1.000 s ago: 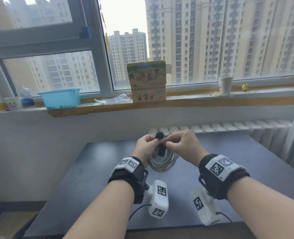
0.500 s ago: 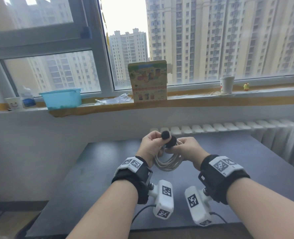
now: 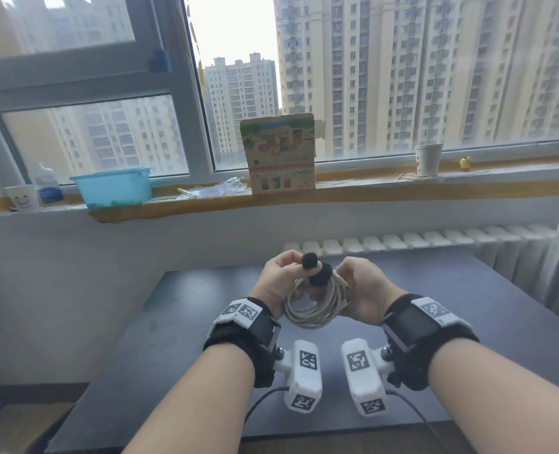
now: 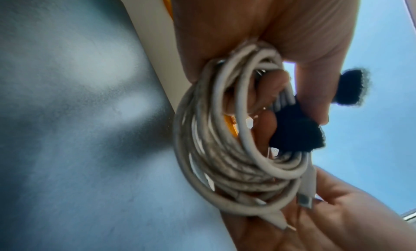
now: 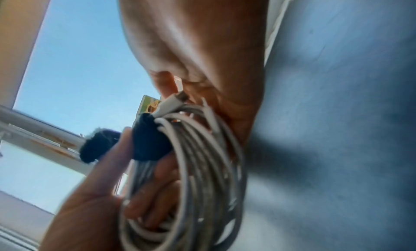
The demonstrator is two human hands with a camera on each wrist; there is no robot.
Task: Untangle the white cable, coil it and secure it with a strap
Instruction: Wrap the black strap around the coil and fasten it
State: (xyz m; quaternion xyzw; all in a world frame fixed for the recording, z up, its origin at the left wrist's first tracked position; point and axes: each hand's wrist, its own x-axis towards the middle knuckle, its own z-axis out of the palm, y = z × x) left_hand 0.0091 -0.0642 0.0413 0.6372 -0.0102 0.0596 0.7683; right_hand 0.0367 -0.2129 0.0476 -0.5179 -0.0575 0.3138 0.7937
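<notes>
Both hands hold the white cable (image 3: 309, 311) as a coil of several loops above the dark table (image 3: 468, 322). A black strap (image 3: 320, 275) is wrapped around the top of the coil, and its fuzzy free end (image 3: 310, 260) sticks up. My left hand (image 3: 299, 265) pinches the strap by that free end, with fingers through the coil. My right hand (image 3: 340, 280) grips the coil's right side. The left wrist view shows the coil (image 4: 209, 148), the strap (image 4: 294, 130) and a plug (image 4: 305, 199) at the right palm. The right wrist view shows the coil (image 5: 202, 165), strap (image 5: 148, 141) and plug (image 5: 173, 101).
A wall and a windowsill (image 3: 337, 194) lie beyond the table's far edge. On the sill stand a blue tub (image 3: 114, 188), a printed box (image 3: 279, 152) and a paper cup (image 3: 428, 160). A white radiator (image 3: 435, 237) runs behind the table on the right.
Both hands have drawn together and nearer to me with the coil. The strap now sits around the coil's top, and its free end has swung up to the left.
</notes>
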